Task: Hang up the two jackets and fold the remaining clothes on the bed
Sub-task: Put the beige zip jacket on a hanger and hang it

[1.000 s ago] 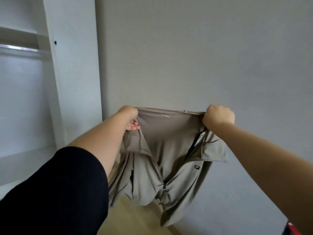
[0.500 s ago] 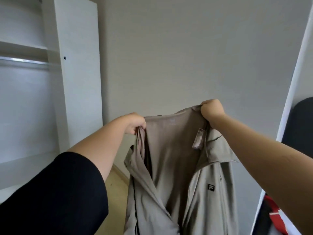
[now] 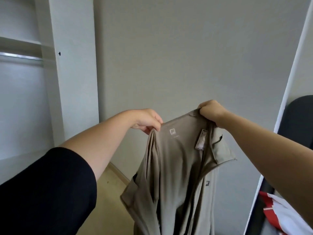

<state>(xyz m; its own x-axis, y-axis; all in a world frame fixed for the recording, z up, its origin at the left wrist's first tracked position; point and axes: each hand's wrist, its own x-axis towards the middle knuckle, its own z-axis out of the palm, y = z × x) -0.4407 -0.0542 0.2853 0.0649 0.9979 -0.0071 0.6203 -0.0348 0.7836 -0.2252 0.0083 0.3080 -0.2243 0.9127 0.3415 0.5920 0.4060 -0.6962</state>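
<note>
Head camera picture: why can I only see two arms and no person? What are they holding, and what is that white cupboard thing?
The camera sits on the person's head and looks forward and down, so you see what they see: only their own arms reaching out. There is no machine here, just two bare hands. The left hand and the right hand each pinch the top edge of a beige jacket near its collar, holding it up so that it hangs open in the air. On the left stands an open white wardrobe with a shiny metal rail inside, the sort of bar that clothes hang from. The jacket is not on it yet, and no hanger shows. Behind is a plain grey wall. At the lower right, something red and white peeks in; I cannot tell what it is.
</note>
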